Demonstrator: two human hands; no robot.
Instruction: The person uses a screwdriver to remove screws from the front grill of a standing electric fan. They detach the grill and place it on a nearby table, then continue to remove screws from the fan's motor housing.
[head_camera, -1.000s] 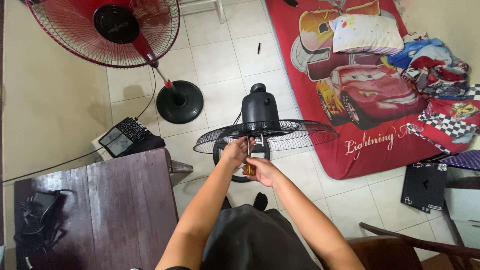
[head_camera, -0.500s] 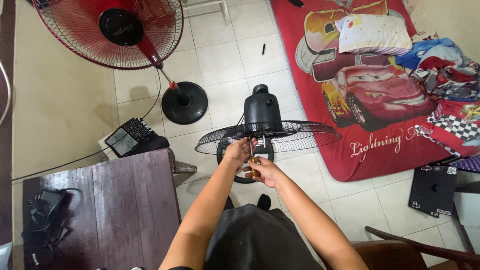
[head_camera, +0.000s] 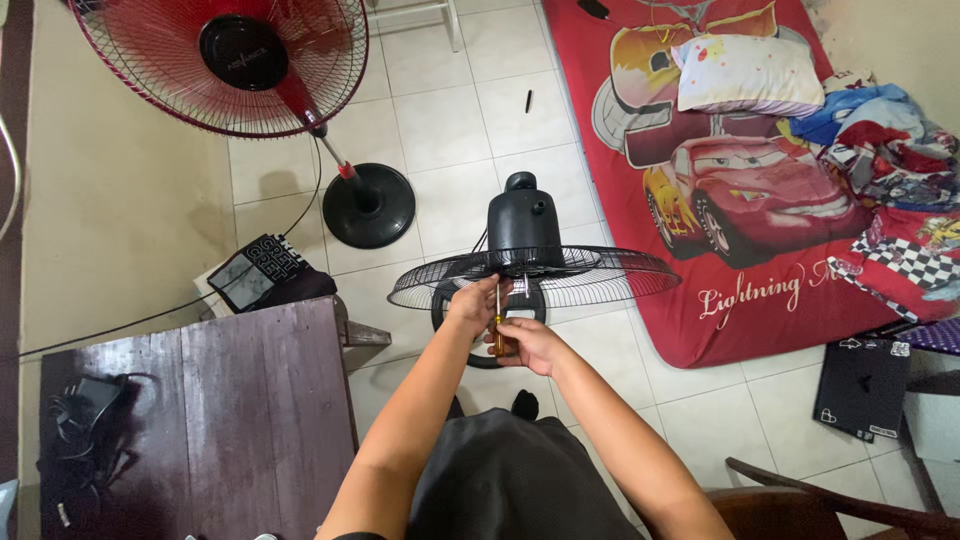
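A black stand fan (head_camera: 523, 222) stands on the tiled floor in front of me, its wire rear guard (head_camera: 590, 272) lying flat and open toward me. My right hand (head_camera: 530, 343) grips the amber handle of a screwdriver (head_camera: 498, 325), whose shaft points up into the guard's centre. My left hand (head_camera: 472, 302) rests on the guard's near rim, fingers pinched around the screwdriver's shaft close to its tip.
A red stand fan (head_camera: 225, 60) with a black round base (head_camera: 368, 205) stands at the upper left. A dark wooden table (head_camera: 200, 420) is at the lower left, a red cartoon-car mattress (head_camera: 730, 170) with a pillow on the right, and a wooden chair (head_camera: 820, 500) at the lower right.
The right hand has slid slightly down along the screwdriver, showing more of the amber handle. The left hand stays at the guard. The view has hardly shifted.
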